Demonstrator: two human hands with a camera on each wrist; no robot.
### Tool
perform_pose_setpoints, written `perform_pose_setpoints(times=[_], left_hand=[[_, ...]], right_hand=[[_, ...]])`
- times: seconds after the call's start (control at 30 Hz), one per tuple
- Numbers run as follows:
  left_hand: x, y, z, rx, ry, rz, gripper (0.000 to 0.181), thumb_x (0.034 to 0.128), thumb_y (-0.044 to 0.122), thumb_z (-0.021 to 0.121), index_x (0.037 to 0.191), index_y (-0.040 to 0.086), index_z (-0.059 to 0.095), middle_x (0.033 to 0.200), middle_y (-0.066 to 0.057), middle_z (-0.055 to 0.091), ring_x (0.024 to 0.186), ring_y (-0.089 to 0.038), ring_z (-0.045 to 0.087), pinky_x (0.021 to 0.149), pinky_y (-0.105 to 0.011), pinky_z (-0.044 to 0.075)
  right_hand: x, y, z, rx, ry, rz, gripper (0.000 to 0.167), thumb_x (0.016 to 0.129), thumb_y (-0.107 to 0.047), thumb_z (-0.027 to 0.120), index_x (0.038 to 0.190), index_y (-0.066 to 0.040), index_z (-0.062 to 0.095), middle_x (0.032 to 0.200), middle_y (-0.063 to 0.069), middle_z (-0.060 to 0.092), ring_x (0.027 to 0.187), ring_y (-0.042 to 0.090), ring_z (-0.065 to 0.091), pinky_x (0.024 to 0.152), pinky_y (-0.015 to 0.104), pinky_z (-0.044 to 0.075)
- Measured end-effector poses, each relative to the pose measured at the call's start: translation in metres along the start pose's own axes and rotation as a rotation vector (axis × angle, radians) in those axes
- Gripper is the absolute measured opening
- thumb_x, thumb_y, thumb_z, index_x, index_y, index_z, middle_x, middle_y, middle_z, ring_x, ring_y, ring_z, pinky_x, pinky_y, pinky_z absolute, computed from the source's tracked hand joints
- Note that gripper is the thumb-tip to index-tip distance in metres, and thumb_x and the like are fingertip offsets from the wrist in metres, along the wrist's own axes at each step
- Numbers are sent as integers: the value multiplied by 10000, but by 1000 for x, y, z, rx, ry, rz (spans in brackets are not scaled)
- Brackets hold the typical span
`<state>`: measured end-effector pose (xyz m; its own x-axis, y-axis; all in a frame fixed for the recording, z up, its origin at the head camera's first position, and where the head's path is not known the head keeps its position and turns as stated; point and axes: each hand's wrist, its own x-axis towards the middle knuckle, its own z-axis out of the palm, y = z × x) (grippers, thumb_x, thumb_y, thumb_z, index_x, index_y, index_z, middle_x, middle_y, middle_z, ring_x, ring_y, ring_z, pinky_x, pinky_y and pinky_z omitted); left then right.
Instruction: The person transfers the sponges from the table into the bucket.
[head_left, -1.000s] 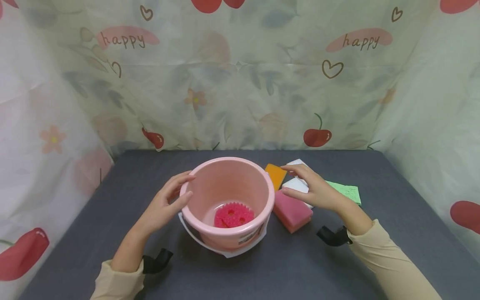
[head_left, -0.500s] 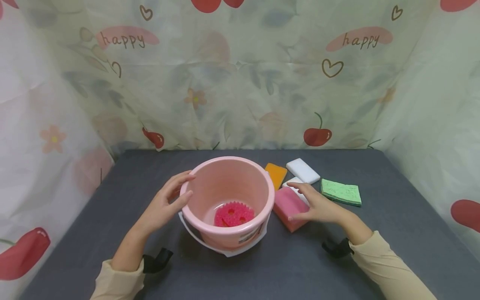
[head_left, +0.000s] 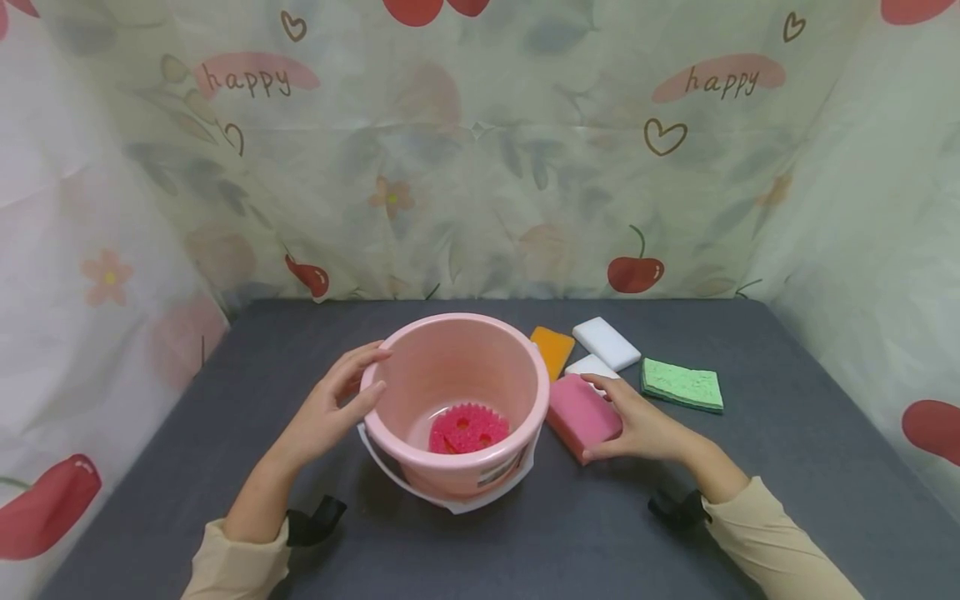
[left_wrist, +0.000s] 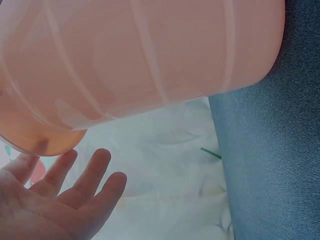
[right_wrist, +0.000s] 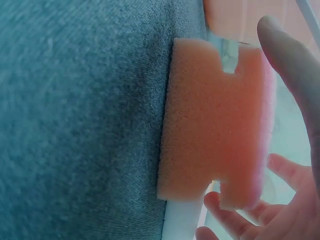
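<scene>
My left hand (head_left: pixel 330 412) is at the left rim of a pink bucket (head_left: pixel 442 483). Its fingertips reach the rim in both the head and left wrist views, with the fingers loosely extended. Inside the bucket lies a bright pink scalloped sponge (head_left: pixel 468 429) with holes. To the right, my right hand (head_left: pixel 645 417) spans a pink block sponge (head_left: pixel 581 412), thumb by the near end and fingers by the far end. In the right wrist view this sponge (right_wrist: pixel 215 120) shows notched sides and stands on the table; firm contact from the fingers is unclear.
Behind the block sponge lie an orange sponge (head_left: pixel 553 350) and two white sponges, one farther back (head_left: pixel 607 342) and one partly covered (head_left: pixel 591 367). A green sponge (head_left: pixel 682 383) lies farther right on the dark table (head_left: pixel 480 558). Patterned cloth (head_left: pixel 480 233) encloses the back and sides.
My right hand has moved back from above the white sponges and lowered round the pink block sponge, uncovering the white and green sponges. My left hand and the bucket have stayed put.
</scene>
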<state>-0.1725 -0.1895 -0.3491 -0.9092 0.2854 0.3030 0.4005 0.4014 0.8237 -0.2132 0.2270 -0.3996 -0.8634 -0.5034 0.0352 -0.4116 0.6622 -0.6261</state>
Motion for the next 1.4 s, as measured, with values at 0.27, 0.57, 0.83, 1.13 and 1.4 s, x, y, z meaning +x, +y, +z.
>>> perform_pose_setpoints(times=[0.27, 0.57, 0.83, 1.13, 1.4], left_hand=[[0, 0, 0, 8, -3, -6, 431, 922, 151, 553, 1344, 129, 464, 1456, -100, 366, 1292, -272, 393, 942, -106, 369], [0, 1, 0, -4, -5, -7, 427, 924, 148, 553, 1341, 121, 466, 1456, -104, 363, 1299, -271, 384, 939, -78, 352], [0, 0, 0, -2, -7, -16, 426, 926, 158, 551, 1343, 134, 464, 1462, -99, 357, 1295, -276, 392, 942, -99, 363], [0, 0, 0, -9, -4, -5, 424, 924, 145, 554, 1339, 124, 467, 1460, -105, 358, 1300, -273, 384, 939, -76, 352], [0, 0, 0, -7, -5, -10, 424, 925, 150, 553, 1339, 124, 467, 1458, -108, 357, 1301, -274, 382, 938, -61, 344]], right_hand=[[0, 1, 5, -37, 32, -47, 1004, 633, -417, 831, 1425, -110, 296, 1296, 74, 451, 1128, 230, 430, 829, 357, 469], [-1, 2, 7, -60, 40, -63, 997, 637, -418, 828, 1426, -118, 297, 1264, 64, 467, 1103, 205, 438, 815, 319, 471], [-2, 0, 5, -30, 22, -66, 979, 659, -377, 822, 1432, -115, 282, 1265, 74, 451, 1101, 210, 432, 815, 300, 474], [-3, 1, 3, 19, -5, -39, 931, 693, -355, 800, 1432, -154, 273, 1267, 69, 447, 1093, 218, 450, 792, 280, 482], [-5, -4, -1, 46, -14, -32, 895, 710, -338, 788, 1422, -158, 276, 1282, 79, 440, 1109, 241, 443, 784, 264, 494]])
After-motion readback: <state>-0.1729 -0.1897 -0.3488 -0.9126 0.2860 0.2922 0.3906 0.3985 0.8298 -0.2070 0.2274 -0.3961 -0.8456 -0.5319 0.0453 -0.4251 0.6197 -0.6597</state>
